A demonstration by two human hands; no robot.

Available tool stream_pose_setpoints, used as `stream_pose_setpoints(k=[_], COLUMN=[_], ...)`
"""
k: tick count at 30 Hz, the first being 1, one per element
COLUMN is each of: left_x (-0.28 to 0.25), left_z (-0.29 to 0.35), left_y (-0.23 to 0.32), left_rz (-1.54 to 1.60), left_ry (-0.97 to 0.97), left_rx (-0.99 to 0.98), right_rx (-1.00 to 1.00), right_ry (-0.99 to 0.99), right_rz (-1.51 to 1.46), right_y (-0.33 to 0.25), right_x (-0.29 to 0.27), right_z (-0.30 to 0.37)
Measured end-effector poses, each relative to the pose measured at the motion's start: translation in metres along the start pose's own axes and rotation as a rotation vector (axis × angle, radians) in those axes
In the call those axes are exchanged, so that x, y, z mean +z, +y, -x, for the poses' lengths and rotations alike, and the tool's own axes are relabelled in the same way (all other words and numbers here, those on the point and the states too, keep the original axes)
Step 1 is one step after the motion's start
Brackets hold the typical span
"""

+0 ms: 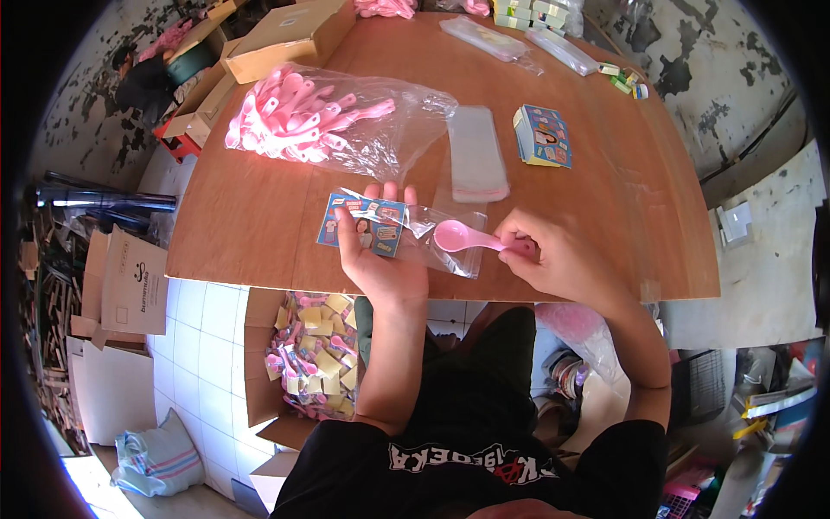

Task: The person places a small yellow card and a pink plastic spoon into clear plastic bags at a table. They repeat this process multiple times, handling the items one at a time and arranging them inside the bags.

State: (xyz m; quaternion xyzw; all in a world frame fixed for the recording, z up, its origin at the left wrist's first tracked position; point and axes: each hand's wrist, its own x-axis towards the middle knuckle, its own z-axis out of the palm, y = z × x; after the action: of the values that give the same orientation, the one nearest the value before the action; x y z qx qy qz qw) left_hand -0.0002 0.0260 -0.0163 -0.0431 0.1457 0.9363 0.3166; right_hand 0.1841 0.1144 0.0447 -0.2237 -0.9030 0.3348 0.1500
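Palm up near the table's front edge, my left hand (389, 272) grips a clear plastic sleeve (462, 261), thumb on top and fingers behind it. A blue printed card (361, 227) lies at the sleeve's left part, under my thumb; whether it is fully inside I cannot tell. My right hand (553, 255) pinches a pink measuring spoon (451, 235) by its handle. The spoon's bowl points left, over the open-looking right part of the sleeve. Beyond my hands lie a stack of clear sleeves (477, 151) and a stack of printed cards (543, 137).
A big clear bag of pink spoons (290, 117) lies far left on the wooden table (251, 225). Behind it stands a cardboard box (290, 35). Below the front edge, another box (259, 346) holds several packed spoons. At the back left, a person (143, 82) is partly visible.
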Motion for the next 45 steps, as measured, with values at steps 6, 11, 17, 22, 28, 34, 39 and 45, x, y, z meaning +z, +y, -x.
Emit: stream_pose_setpoints(k=[6,11,17,22,28,34,39,45], left_x=[0.002,0.004,-0.003,-0.002,-0.006,-0.008,-0.004,-0.006], left_z=[0.009,0.013,0.012,0.022,0.013,0.022,0.028,0.034], left_y=[-0.008,-0.008,-0.008,-0.008,-0.005,-0.005,-0.017,-0.014], left_rz=[-0.02,-0.072,-0.149,-0.286,-0.149,-0.074,-0.074,-0.18], left_ry=[-0.096,-0.105,-0.201,-0.266,-0.041,-0.104,-0.192,-0.142], left_rx=[-0.003,0.004,-0.009,0.02,-0.096,-0.272,-0.376,-0.214], right_rx=[0.061,0.094,0.043,0.069,-0.064,-0.012,-0.202,-0.262], right_ry=[-0.01,0.012,0.035,0.105,0.026,0.176,0.285,0.842], right_rz=[-0.09,-0.305,-0.435,-0.555,-0.828,-0.685,-0.608,-0.161], right_y=[-0.003,0.002,0.001,-0.005,-0.006,-0.008,-0.005,-0.041], right_x=[0.002,0.014,0.019,0.024,0.016,0.022,0.0,-0.066], right_z=[0.004,0.0,-0.004,-0.014,-0.008,-0.008,-0.016,-0.021])
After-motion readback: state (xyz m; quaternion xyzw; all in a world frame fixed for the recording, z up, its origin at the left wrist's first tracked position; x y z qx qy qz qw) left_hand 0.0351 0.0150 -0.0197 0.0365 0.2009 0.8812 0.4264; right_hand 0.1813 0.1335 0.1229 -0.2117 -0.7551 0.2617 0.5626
